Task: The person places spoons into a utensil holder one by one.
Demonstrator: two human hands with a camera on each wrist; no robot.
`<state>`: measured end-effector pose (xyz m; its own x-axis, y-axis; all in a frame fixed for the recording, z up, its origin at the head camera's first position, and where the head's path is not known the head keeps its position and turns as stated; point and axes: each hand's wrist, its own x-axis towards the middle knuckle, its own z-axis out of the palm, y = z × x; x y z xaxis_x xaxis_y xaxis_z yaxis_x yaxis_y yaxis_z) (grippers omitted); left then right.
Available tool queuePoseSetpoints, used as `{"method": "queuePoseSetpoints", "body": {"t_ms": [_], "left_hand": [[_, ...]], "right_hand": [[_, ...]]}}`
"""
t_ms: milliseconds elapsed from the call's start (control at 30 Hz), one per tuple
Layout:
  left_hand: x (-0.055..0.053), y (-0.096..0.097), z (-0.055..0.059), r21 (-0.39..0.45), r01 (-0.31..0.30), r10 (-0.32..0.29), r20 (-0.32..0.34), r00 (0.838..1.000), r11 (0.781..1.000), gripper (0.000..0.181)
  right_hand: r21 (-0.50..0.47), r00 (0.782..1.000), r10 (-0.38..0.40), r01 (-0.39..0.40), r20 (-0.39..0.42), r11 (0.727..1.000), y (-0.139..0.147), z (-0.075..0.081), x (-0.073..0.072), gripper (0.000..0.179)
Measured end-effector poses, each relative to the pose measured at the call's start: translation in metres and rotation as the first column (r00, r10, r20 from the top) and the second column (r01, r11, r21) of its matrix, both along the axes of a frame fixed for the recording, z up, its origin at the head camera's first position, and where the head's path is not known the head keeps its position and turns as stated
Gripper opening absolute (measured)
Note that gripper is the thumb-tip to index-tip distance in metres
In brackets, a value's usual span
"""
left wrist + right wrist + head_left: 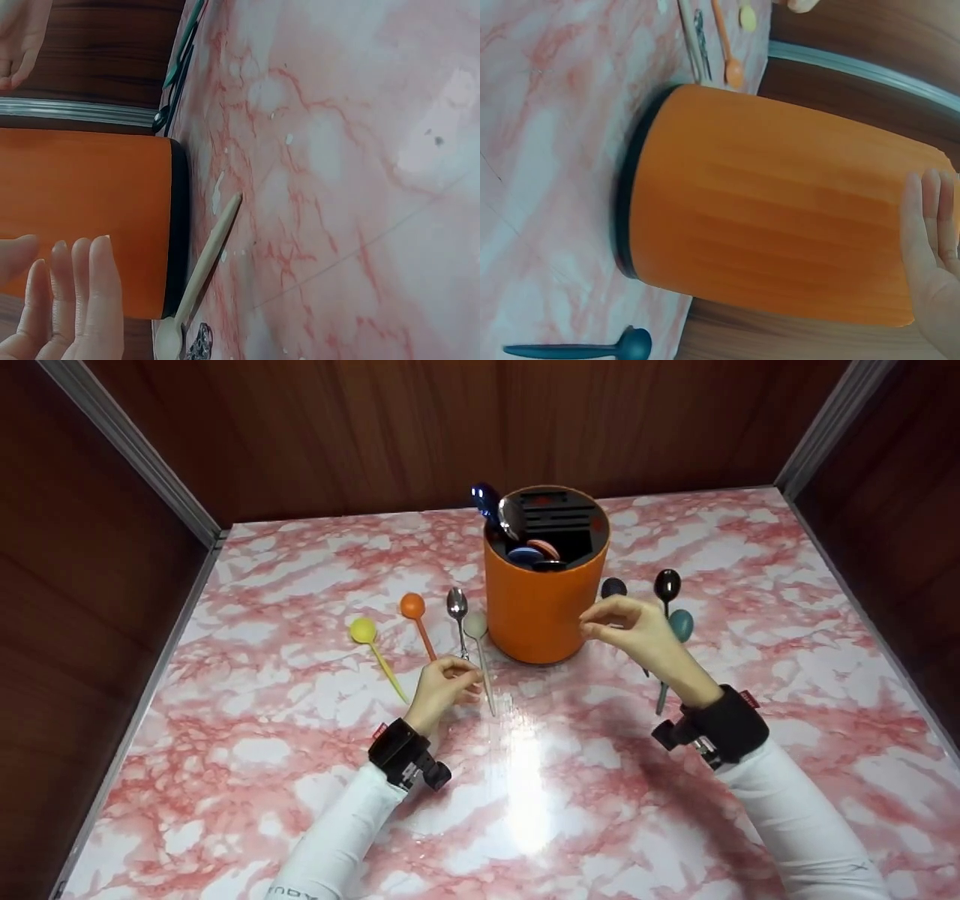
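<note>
The fingers of the left hand [444, 686] are being held lightly bent, with nothing between them and the thumb. Likewise, nothing is being gripped by the right hand [645, 637]; its fingers are being held in a loose bend at four o'clock of the orange holder [544, 607], and whether contact is being made cannot be told. Near the left fingertips, the beige spoon [198, 277] is lying on the counter [255, 750], at the holder's seven to eight o'clock. It is appearing light and stiff, and with its dull surface little slipping is being expected. Because the handle is lying low, a pinch at its middle is being advised. Further toward eight and nine o'clock, the silver spoon [457, 604], the orange spoon [412, 607] and the yellow spoon [364, 631] are lying; the polished silver one is being judged more slippery. At three to four o'clock, the black spoon [667, 584] and the teal spoon [681, 625] are being seen. The holder is standing upright; its wide wall is probably calling for two palms.
</note>
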<state>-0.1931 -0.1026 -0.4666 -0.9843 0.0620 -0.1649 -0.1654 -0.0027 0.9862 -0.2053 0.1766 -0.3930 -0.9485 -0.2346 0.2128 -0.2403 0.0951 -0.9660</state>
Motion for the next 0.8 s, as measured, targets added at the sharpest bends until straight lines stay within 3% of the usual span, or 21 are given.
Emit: {"method": "queuePoseSetpoints", "body": {"t_ms": [300, 467, 667, 800], "left_hand": [[-0.007, 0.0, -0.004, -0.02, -0.014, 0.014, 0.009, 1.0, 1.0, 0.008], [-0.015, 0.0, -0.008, -0.039, -0.026, 0.024, -0.029, 0.999, 0.999, 0.007], [-0.026, 0.002, -0.007, -0.079, -0.061, 0.065, 0.051, 0.997, 0.995, 0.006], [-0.033, 0.005, -0.005, -0.124, -0.068, 0.075, 0.05, 0.996, 0.99, 0.005]], "right_hand": [[-0.008, 0.998, 0.009, -0.009, 0.06, 1.0, -0.001, -0.013, 0.005, 0.013], [0.002, 0.995, 0.02, -0.02, 0.098, 1.0, 0.0, -0.022, 0.009, 0.013], [0.028, 0.99, 0.026, -0.031, 0.141, 0.999, 0.001, -0.03, 0.012, 0.019], [0.041, 0.992, 0.027, -0.032, 0.12, 0.999, 0.001, -0.033, 0.013, 0.02]]}}
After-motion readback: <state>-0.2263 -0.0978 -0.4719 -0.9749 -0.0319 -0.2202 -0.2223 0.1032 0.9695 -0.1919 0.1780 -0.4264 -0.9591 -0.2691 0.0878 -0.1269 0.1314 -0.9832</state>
